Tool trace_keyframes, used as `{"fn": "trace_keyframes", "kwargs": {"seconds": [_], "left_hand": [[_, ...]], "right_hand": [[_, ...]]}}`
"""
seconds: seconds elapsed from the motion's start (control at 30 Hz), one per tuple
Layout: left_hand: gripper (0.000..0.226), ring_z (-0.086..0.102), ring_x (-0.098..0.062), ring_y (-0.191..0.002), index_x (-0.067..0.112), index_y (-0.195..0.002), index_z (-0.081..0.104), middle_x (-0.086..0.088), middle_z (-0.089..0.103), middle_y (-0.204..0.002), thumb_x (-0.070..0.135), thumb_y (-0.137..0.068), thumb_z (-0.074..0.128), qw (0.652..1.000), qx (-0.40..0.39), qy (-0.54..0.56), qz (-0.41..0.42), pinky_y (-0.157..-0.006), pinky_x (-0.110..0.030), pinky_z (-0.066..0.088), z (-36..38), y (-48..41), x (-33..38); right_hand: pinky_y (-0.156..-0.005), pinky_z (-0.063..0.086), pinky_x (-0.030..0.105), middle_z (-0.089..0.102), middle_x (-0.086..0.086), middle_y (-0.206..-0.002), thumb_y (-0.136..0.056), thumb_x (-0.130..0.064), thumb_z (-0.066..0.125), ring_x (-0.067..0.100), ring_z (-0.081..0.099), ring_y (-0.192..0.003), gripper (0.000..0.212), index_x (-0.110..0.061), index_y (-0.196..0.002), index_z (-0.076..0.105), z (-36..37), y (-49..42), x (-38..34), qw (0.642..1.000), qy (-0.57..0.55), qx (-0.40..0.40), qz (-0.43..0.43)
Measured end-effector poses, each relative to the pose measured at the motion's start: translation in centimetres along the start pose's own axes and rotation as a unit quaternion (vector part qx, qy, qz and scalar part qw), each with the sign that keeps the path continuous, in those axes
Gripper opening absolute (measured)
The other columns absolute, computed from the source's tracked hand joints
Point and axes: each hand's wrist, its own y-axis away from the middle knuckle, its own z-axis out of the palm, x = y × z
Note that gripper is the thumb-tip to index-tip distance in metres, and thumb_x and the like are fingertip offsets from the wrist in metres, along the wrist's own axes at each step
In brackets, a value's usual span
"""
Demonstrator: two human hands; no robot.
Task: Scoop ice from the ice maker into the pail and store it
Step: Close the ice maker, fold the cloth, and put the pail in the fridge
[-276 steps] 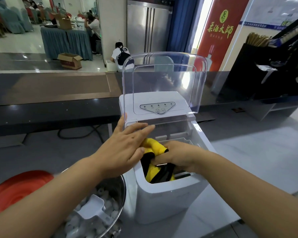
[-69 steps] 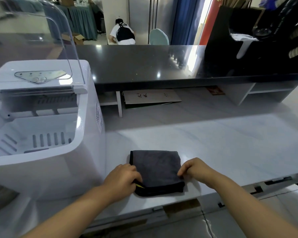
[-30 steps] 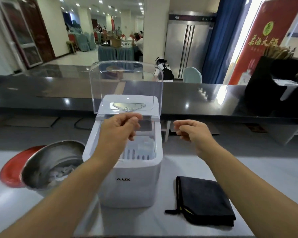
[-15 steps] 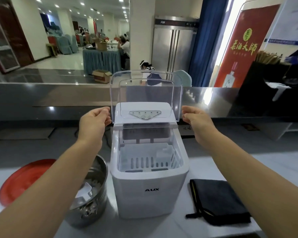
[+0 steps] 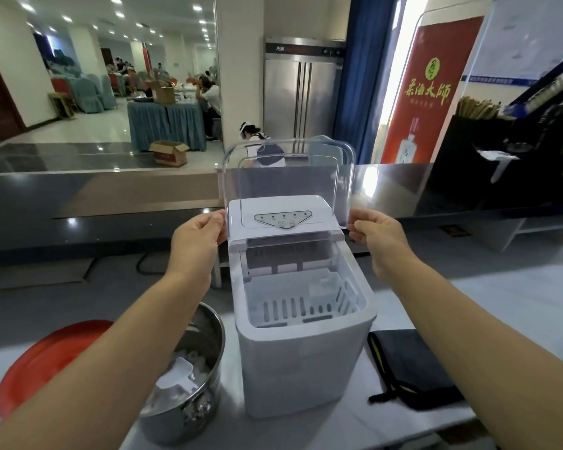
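The white ice maker [image 5: 301,358] stands on the counter in front of me, its slotted basket [image 5: 298,303] showing no ice. Its clear lid [image 5: 286,180] stands upright and open. My left hand [image 5: 197,241] pinches the lid's left edge near the hinge, and my right hand [image 5: 376,235] pinches the right edge. The steel pail [image 5: 195,378] sits at the machine's left, holding ice and a white scoop [image 5: 177,380], partly hidden by my left forearm.
A red round lid [image 5: 46,362] lies left of the pail. A folded dark cloth [image 5: 407,365] lies right of the machine. A raised dark bar ledge [image 5: 95,196] runs behind it. A black rack [image 5: 501,157] stands at the far right.
Both hands have closed in from beside the lid and taken hold of its two side edges. The lid still stands upright.
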Motion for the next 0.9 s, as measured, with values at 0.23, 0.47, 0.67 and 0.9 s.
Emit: {"fn": "trace_keyframes", "kwargs": {"seconds": [0.23, 0.47, 0.67, 0.9], "left_hand": [[0.024, 0.064, -0.012, -0.086, 0.027, -0.079, 0.070, 0.010, 0.072, -0.079, 0.020, -0.095, 0.053, 1.000, 0.015, 0.004, -0.002, -0.080, -0.026, 0.051, -0.5, 1.7, -0.2], [0.021, 0.066, -0.014, -0.084, 0.023, -0.077, 0.071, 0.007, 0.073, -0.074, 0.019, -0.092, 0.056, 1.000, 0.026, 0.002, -0.005, -0.082, -0.030, 0.051, -0.7, 4.8, -1.0], [0.021, 0.059, -0.014, -0.106, 0.025, -0.103, 0.068, 0.004, 0.069, -0.107, 0.023, -0.095, 0.048, 0.999, 0.033, -0.037, -0.015, -0.093, -0.031, 0.044, -0.7, 6.9, -2.2], [0.033, 0.054, -0.012, -0.111, 0.016, -0.126, 0.059, -0.001, 0.063, -0.123, 0.016, -0.095, 0.046, 0.999, 0.039, -0.033, -0.019, -0.074, -0.011, 0.035, -0.1, 7.2, -2.9]], "right_hand": [[-0.074, 0.052, 0.028, 0.070, 0.002, -0.095, -0.096, -0.015, 0.049, 0.017, 0.061, -0.087, 0.023, -0.018, -0.085, 0.069, -1.5, 1.7, -0.6, 1.000, 0.005, -0.008, 0.027], [-0.072, 0.047, 0.030, 0.069, 0.002, -0.096, -0.100, -0.035, 0.040, 0.018, 0.061, -0.091, 0.038, -0.014, -0.089, 0.070, -3.7, 3.7, -0.3, 0.997, 0.017, -0.057, 0.052], [-0.079, 0.045, 0.031, 0.072, 0.007, -0.097, -0.101, -0.039, 0.034, 0.019, 0.060, -0.089, 0.043, -0.023, -0.095, 0.073, -4.2, 4.9, 1.6, 0.991, 0.066, -0.088, 0.079], [-0.067, 0.044, 0.025, 0.071, -0.004, -0.095, -0.100, -0.039, 0.037, 0.014, 0.062, -0.089, 0.040, -0.030, -0.082, 0.073, -4.1, 5.5, 2.7, 0.990, 0.066, -0.087, 0.086]]}}
